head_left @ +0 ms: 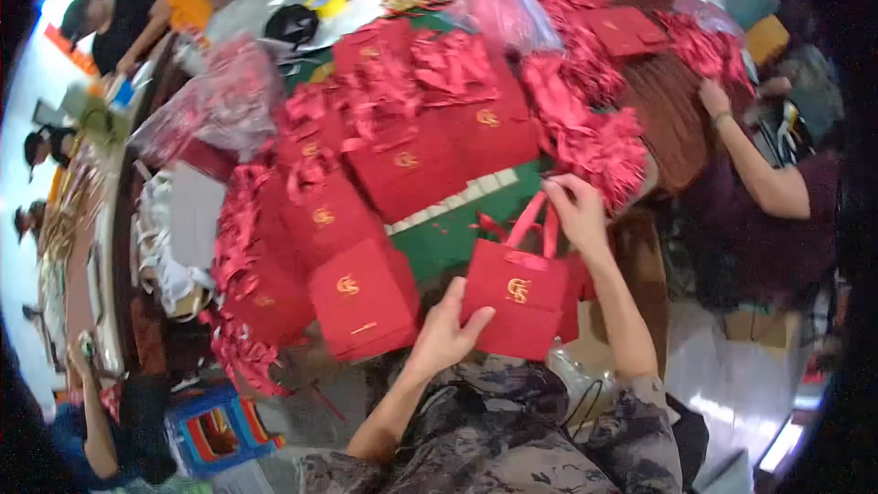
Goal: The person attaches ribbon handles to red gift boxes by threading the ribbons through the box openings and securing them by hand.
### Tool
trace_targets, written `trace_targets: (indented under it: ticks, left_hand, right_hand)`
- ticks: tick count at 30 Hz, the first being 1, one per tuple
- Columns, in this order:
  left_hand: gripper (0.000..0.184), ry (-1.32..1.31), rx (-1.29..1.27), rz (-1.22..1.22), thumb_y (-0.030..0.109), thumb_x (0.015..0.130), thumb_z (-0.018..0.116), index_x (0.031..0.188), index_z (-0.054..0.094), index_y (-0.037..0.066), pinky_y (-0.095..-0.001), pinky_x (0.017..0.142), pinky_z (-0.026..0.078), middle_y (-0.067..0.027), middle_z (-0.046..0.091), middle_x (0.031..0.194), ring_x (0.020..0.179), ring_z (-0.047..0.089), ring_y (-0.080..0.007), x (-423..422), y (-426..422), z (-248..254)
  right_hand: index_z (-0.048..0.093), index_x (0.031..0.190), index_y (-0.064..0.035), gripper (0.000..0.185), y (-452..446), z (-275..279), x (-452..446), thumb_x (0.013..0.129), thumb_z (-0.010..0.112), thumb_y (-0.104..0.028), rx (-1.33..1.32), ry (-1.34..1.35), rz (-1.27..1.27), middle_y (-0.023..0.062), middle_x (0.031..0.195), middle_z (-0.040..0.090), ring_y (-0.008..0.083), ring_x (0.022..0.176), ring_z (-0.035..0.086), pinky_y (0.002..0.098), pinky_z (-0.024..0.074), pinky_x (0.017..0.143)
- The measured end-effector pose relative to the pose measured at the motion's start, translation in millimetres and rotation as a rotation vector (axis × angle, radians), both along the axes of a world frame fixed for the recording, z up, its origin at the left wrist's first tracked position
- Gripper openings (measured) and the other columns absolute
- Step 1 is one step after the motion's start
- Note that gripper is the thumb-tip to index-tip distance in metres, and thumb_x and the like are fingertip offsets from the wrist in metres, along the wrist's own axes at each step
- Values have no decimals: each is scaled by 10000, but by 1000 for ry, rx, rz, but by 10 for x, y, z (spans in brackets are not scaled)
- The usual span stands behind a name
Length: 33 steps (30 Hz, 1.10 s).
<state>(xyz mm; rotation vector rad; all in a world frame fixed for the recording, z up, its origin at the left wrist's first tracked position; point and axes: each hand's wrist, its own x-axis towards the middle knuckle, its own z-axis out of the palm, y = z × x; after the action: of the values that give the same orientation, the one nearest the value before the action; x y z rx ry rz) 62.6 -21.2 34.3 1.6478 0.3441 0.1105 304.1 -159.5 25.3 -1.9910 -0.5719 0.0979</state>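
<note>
A small red gift bag (pixel 512 325) with a gold emblem stands in front of my body. My left hand (pixel 448 329) is closed on its left side, thumb across the front. Above the bag, my right hand (pixel 578 212) pinches the top of its red ribbon handle (pixel 524 222), which is drawn upward. Just left of my left hand lies another red bag (pixel 366 316), with no ribbon seen on its front. Behind them, several stacked red bags (pixel 407 178) with ribbon handles cover the green table surface (pixel 425 252).
Loose pink-red ribbons (pixel 594 142) are heaped at the right. Clear plastic bags (pixel 508 14) lie at the back. A co-worker's arm (pixel 764 165) reaches in from the right. Other people sit along the left. A blue plastic crate (pixel 219 439) is at lower left.
</note>
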Motion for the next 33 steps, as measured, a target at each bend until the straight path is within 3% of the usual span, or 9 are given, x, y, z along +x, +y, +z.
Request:
trace_targets:
  ticks: [4, 8, 9, 10, 13, 17, 23, 29, 33]
  left_hand:
    - [436, -57, -223, 60, 106, 965, 640, 1333, 459, -38, -307, 1051, 394, -90, 564, 1270, 1199, 500, -148, -60, 179, 221]
    - [696, 41, -89, 470, 142, 964, 655, 1511, 271, -55, -334, 1094, 386, -167, 407, 1504, 1338, 442, -196, -216, 593, 603]
    - [422, -151, -131, 473, 129, 990, 594, 1341, 448, -54, -311, 1045, 399, -119, 551, 1290, 1208, 501, -179, -257, 772, 612]
    - [404, -149, 26, 535, 116, 1004, 559, 1352, 441, -51, -308, 1035, 408, -119, 551, 1302, 1207, 504, -175, -336, 1081, 285]
    - [273, -272, 123, 703, 59, 1001, 515, 1265, 498, -7, -316, 950, 454, -91, 594, 1139, 1046, 558, -161, -311, 1385, 598]
    - [491, -184, 311, 692, 93, 1003, 555, 1446, 391, -39, -326, 1095, 366, -137, 495, 1432, 1300, 481, -196, -364, 1986, 58]
    - [329, -243, 395, 785, 48, 959, 579, 1265, 495, -38, -331, 955, 462, -144, 616, 1138, 1055, 592, -214, -291, 2084, -109]
    - [683, 138, 874, 732, -2, 882, 628, 1454, 268, -100, -466, 1049, 404, -326, 440, 1316, 1200, 478, -476, -207, 1956, -52]
    - [723, 55, 1040, 694, -33, 850, 648, 1455, 262, -118, -483, 1066, 370, -305, 400, 1346, 1233, 429, -464, -195, 1825, -129]
  right_hand:
    - [667, 1188, 29, 288, -87, -70, -57, 989, 584, -162, 53, -4, -38, 151, 1091, 714, 196, 1032, 659, 311, 491, 926]
    - [679, 1152, 25, 242, -164, 6, -263, 994, 575, -127, 147, -53, -24, 79, 994, 691, 127, 916, 618, 267, 476, 824]
    - [677, 1141, 27, 228, -186, 8, -308, 998, 568, -111, 128, -127, 10, 39, 927, 671, 83, 845, 584, 237, 463, 748]
    - [677, 1141, 27, 228, -205, -1, -360, 998, 568, -111, 126, -128, 12, 39, 927, 671, 83, 845, 584, 237, 463, 748]
    - [685, 1074, 28, 185, -240, -28, -535, 989, 580, -98, 67, -37, 33, 49, 948, 678, 109, 870, 597, 255, 471, 779]
    - [694, 1057, 11, 157, -213, -26, -741, 954, 610, -73, 21, -100, 87, 86, 946, 697, 155, 888, 630, 284, 482, 801]
    - [702, 1048, 10, 166, -237, -54, -939, 947, 618, -92, 9, 10, 101, 91, 951, 706, 140, 870, 637, 274, 482, 766]
    - [716, 1051, -29, 150, 156, 132, -1322, 926, 644, -71, 15, 145, 307, 61, 855, 656, 115, 774, 596, 251, 465, 695]
    - [684, 948, -22, 225, 553, 188, -1652, 834, 785, -187, 19, 134, 369, 60, 829, 643, 136, 718, 611, 271, 488, 644]
